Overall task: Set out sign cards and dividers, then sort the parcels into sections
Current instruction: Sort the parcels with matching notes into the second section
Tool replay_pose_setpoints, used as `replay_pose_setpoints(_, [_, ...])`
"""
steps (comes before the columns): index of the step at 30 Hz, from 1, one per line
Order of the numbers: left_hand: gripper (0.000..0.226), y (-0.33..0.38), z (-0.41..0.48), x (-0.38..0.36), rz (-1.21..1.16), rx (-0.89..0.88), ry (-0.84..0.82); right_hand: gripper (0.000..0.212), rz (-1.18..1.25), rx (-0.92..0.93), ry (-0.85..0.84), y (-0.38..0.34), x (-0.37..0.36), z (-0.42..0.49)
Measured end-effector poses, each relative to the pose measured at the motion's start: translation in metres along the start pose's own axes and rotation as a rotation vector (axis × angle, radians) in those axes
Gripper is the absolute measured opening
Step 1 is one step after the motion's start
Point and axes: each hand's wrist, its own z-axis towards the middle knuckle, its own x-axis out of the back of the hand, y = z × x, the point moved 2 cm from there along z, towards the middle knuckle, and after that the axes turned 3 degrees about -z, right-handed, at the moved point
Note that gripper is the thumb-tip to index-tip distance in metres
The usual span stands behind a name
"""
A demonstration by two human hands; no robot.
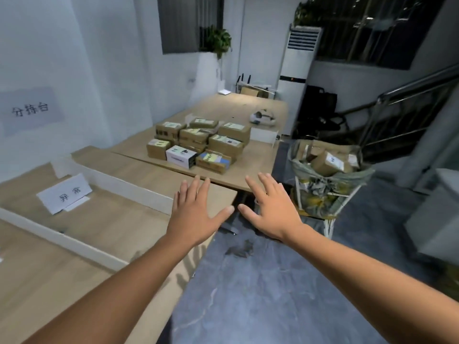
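From where I watch, the setting-out looks largely done on the near table (119,219): a white sign card (65,193) stands in one section, flanked by two white dividers (116,186) laid across the wood; whether more cards stand off to the left I cannot tell. The sorting appears not begun; the parcels (201,142) sit stacked on the far table (255,167), well apart from the sections, with more in a cart (327,180) to the right. My left hand (196,214) and right hand (270,212) reach forward, palms down, fingers spread wide, holding nothing.
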Motion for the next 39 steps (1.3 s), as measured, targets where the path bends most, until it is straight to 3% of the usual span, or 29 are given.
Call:
replay_pose_setpoints(6, [0.107, 0.038, 0.107, -0.052, -0.025, -0.019, -0.028, 0.085, 0.038, -0.035, 0.014, 0.089, -0.021, 0.077])
replay_pose_setpoints(25, [0.101, 0.058, 0.528, -0.205, -0.120, 0.059, -0.074, 0.080, 0.061, -0.092, -0.043, 0.339, -0.128, 0.426])
replay_pose_setpoints(32, [0.098, 0.059, 0.636, -0.285, -0.136, 0.240, 0.014, 0.081, 0.146, 0.031, -0.096, 0.439, -0.188, 0.557])
replay_pose_setpoints(39, [0.098, 0.063, 0.718, -0.333, -0.173, 0.528, 0.091, 0.083, 0.229, 0.234, -0.241, 0.491, -0.232, 0.678])
